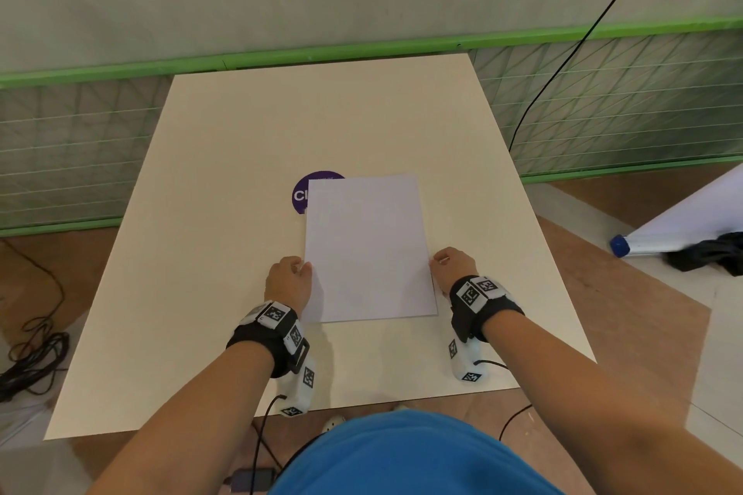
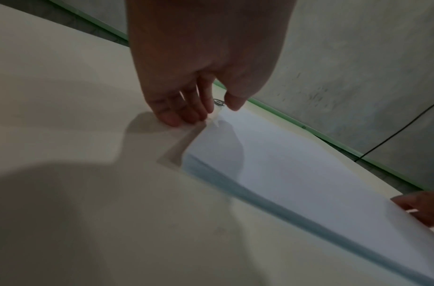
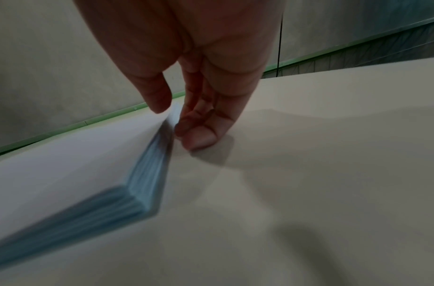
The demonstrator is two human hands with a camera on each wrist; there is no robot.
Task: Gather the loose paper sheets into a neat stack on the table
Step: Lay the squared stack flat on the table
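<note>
I see both grips pinching the paper stack (image 1: 368,249), left hand (image 1: 288,280) and right hand (image 1: 454,266), on my cream desk (image 1: 225,181) before a green-railed fence (image 1: 627,100) and wooden floor (image 1: 627,305).

We see the purple sticker (image 1: 311,189) only in part: the paper stack (image 1: 368,249) covers its right side, and its lettering is cut short. In both wrist views, the near edges of the stack are blurred, so we cannot count sheets. Under the stack's sides, we cannot tell how far the fingers (image 2: 173,116) reach.
</note>
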